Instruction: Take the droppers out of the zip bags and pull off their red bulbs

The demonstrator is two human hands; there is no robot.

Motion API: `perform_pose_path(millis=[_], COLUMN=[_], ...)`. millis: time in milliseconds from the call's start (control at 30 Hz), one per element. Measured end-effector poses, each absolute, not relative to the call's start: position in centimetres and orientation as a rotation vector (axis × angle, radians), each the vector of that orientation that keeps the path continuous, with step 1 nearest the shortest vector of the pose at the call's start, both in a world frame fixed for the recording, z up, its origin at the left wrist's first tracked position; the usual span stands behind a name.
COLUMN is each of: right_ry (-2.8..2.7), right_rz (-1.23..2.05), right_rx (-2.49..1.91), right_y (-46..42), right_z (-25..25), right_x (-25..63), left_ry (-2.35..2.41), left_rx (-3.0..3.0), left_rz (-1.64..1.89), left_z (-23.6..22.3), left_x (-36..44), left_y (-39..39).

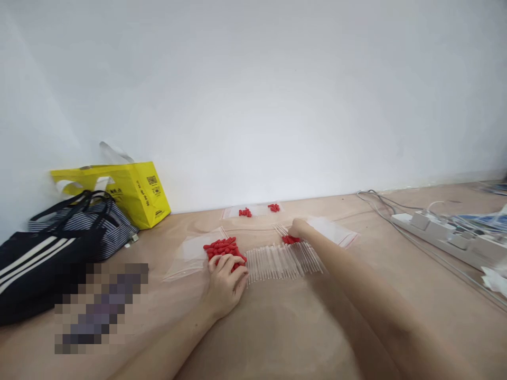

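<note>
My left hand [227,279] lies palm down with bent fingers closed over the near edge of a pile of red rubber bulbs [221,247]. The pile rests on a clear plastic bag [186,258]. Beside it, a row of thin clear tubes [273,263] lies side by side on the table. Beyond the row's right part, my right hand [300,228] is closed, its fingertips hidden. Several clear tubes [280,230] poke out to its left, and more red bulbs [291,239] lie just below it. What it grips cannot be made out.
At the back, another clear bag [259,210] carries two small red clusters. A flat plastic bag [336,232] lies right of my right hand. A yellow bag [152,195] and dark bag [43,264] stand left. A power strip [447,237] with cables lies right. A wall [277,105] closes the back.
</note>
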State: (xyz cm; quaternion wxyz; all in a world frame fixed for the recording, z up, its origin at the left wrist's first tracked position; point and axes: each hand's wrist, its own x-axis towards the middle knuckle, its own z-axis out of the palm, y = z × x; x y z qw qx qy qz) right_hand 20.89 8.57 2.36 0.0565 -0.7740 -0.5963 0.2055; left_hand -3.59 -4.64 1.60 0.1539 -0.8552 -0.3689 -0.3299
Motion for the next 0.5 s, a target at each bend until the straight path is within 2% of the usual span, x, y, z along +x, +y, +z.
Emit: perform_pose_path(millis=[300,500], right_ry=[-1.784,-1.662], right_rz=[0.630,0.760], right_rx=[-2.231,-1.869], right_y=[7.9,5.8], right_z=[2.5,3.9], right_x=[20.8,22.0], left_ry=[-1.069,-1.060], left_rx=[-2.468,-2.470], left_rz=[-0.947,-0.961], left_z=[1.3,1.3], left_x=[-3.6,-3.7], left_y=[-4.5,-4.5])
